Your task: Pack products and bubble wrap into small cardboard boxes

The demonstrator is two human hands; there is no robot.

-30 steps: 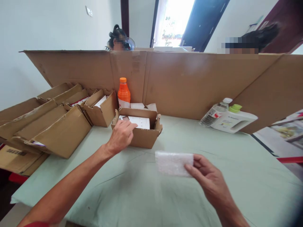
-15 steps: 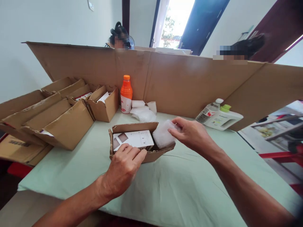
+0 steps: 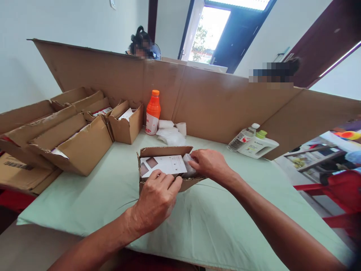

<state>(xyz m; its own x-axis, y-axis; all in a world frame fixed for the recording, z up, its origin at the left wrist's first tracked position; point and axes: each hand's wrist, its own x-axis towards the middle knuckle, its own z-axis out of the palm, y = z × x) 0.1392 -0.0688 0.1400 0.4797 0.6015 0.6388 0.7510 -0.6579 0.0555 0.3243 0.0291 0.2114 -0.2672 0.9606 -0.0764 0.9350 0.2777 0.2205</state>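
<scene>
A small open cardboard box [image 3: 158, 152] lies in front of me on the pale green table cover. A white product carton [image 3: 163, 165] lies inside it. My left hand [image 3: 158, 199] grips the box's near wall, fingers curled over the rim onto the carton. My right hand [image 3: 208, 164] is closed on a piece of white bubble wrap [image 3: 188, 166] and presses it down into the right end of the box beside the carton.
Several open cardboard boxes [image 3: 73, 139] line the left side. An orange bottle [image 3: 152, 113] and loose white wrap pieces [image 3: 170, 133] sit by the tall cardboard screen [image 3: 220, 101]. A clear bottle [image 3: 242, 137] and white jug [image 3: 257, 146] lie at right. Two people sit behind the screen.
The box was pulled from the back of the table toward me. My right hand brought the bubble wrap from mid-air to the box and has pushed it down inside.
</scene>
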